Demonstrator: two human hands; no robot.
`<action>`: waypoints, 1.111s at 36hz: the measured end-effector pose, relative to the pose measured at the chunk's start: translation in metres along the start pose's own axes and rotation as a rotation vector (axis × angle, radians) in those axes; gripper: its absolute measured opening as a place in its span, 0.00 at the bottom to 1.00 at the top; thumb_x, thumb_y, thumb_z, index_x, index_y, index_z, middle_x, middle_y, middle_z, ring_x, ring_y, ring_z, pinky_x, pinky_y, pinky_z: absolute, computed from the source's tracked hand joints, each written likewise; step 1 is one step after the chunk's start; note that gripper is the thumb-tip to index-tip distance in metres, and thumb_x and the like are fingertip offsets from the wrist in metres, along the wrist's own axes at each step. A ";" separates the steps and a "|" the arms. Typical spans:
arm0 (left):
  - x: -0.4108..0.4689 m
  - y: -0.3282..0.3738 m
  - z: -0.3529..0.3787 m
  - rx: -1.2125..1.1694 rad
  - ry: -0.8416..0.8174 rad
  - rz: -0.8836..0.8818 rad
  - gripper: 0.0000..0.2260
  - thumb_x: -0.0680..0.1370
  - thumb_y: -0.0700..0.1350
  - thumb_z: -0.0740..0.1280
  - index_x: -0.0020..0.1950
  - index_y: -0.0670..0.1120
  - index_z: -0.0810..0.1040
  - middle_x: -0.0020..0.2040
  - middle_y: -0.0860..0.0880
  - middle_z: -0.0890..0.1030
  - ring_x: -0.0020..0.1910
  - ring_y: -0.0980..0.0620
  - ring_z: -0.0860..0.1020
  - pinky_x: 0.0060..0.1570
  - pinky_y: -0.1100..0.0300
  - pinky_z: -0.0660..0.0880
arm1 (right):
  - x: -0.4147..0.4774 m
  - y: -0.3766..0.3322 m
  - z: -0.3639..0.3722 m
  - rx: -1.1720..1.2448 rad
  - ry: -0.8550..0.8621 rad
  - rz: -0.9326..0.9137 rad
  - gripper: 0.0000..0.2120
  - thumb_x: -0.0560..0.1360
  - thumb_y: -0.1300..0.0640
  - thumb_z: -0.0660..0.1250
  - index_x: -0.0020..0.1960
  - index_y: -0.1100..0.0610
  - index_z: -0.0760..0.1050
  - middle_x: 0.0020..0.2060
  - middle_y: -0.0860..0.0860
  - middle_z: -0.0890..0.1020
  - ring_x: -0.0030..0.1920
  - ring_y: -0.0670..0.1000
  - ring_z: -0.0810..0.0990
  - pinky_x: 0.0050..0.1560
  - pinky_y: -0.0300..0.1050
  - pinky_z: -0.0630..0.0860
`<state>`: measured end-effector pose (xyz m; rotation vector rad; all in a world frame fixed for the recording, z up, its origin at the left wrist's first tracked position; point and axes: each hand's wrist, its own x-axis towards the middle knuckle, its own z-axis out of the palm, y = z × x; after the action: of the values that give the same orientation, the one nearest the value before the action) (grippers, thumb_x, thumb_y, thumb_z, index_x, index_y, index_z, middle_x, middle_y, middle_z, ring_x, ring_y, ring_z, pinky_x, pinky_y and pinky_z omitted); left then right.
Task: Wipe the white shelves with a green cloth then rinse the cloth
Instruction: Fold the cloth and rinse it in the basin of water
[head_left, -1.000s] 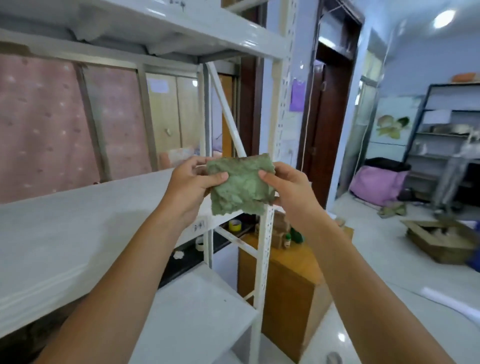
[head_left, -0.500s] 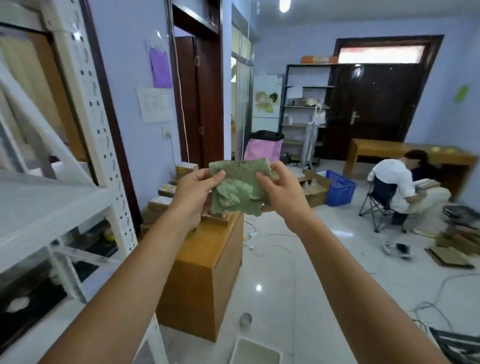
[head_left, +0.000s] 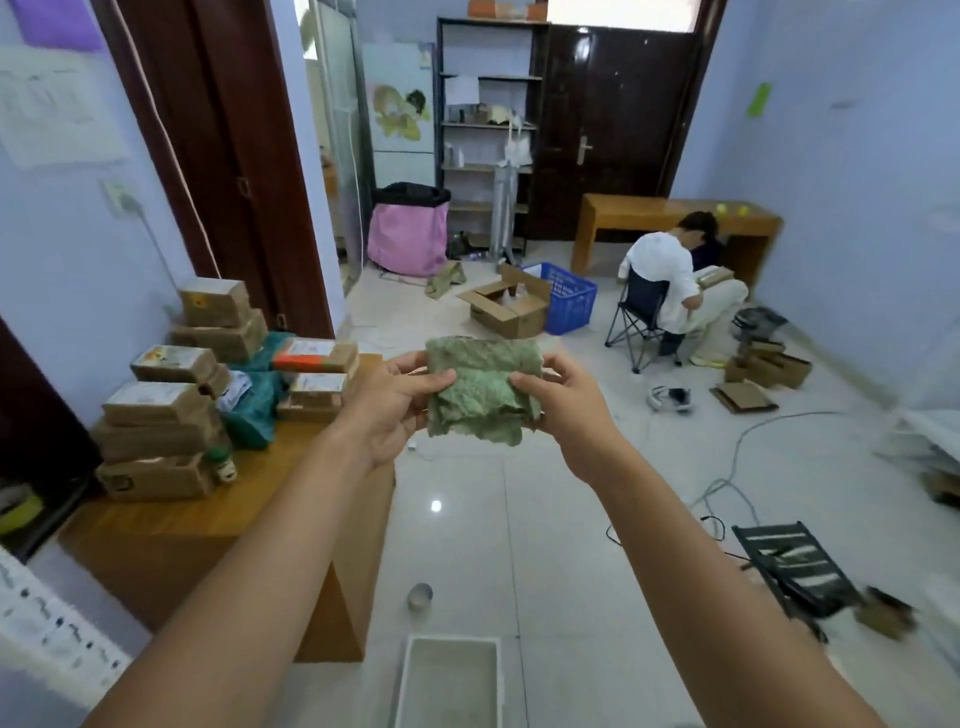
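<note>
Room: pale tiled floor (head_left: 545, 519), lilac walls and a dark door (head_left: 613, 130) at the far end.
Green cloth (head_left: 480, 397): crumpled and folded, held up in the air at the middle of the view, over the floor, touching no surface.
Left hand (head_left: 395, 410): grips the cloth's left edge, thumb on the near face, fingers curled behind it.
Right hand (head_left: 563, 405): pinches the cloth's right edge in the same way, thumb in front, fingers behind.
White shelf post (head_left: 47, 618): a blurred perforated strip at the near left corner, well apart from the cloth.
Wooden cabinet (head_left: 208, 525): on the left, below the left forearm, its top bearing stacked cardboard boxes (head_left: 156, 415).
White tub (head_left: 449, 680): on the floor at the near edge, with a small metal cup (head_left: 420, 596) just beyond it.
Far floor: an open cardboard box (head_left: 506, 306) beside a blue crate (head_left: 566, 296); a pink bin (head_left: 408, 234) stands left of a dark shelf unit (head_left: 488, 130).
Seated person (head_left: 670, 280): on a folding chair (head_left: 639, 312) at the far right, in a white top, back turned, next to a wooden desk (head_left: 675, 218).
</note>
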<state>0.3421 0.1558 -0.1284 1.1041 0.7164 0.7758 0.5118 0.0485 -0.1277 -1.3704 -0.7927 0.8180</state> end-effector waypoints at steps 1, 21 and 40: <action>0.012 -0.004 -0.004 -0.003 0.004 -0.006 0.14 0.74 0.34 0.72 0.60 0.40 0.82 0.50 0.42 0.87 0.45 0.47 0.86 0.39 0.58 0.82 | 0.008 0.007 0.000 -0.008 0.003 0.023 0.07 0.76 0.63 0.70 0.53 0.57 0.78 0.48 0.55 0.86 0.50 0.59 0.85 0.51 0.62 0.82; 0.183 -0.230 -0.077 0.098 0.126 -0.397 0.04 0.76 0.37 0.73 0.49 0.45 0.84 0.42 0.49 0.87 0.40 0.53 0.85 0.38 0.56 0.82 | 0.121 0.232 0.005 -0.070 0.206 0.500 0.07 0.75 0.66 0.68 0.49 0.57 0.82 0.42 0.53 0.85 0.39 0.52 0.83 0.38 0.51 0.83; 0.223 -0.561 -0.169 0.205 0.421 -0.737 0.05 0.78 0.40 0.70 0.44 0.48 0.84 0.44 0.48 0.87 0.47 0.48 0.85 0.50 0.53 0.82 | 0.157 0.598 -0.008 -0.193 0.039 0.931 0.03 0.72 0.61 0.73 0.43 0.58 0.79 0.48 0.61 0.82 0.51 0.62 0.83 0.45 0.68 0.81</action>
<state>0.4271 0.2830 -0.7362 0.7617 1.4787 0.2944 0.5774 0.1972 -0.7246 -1.9480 -0.1575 1.4392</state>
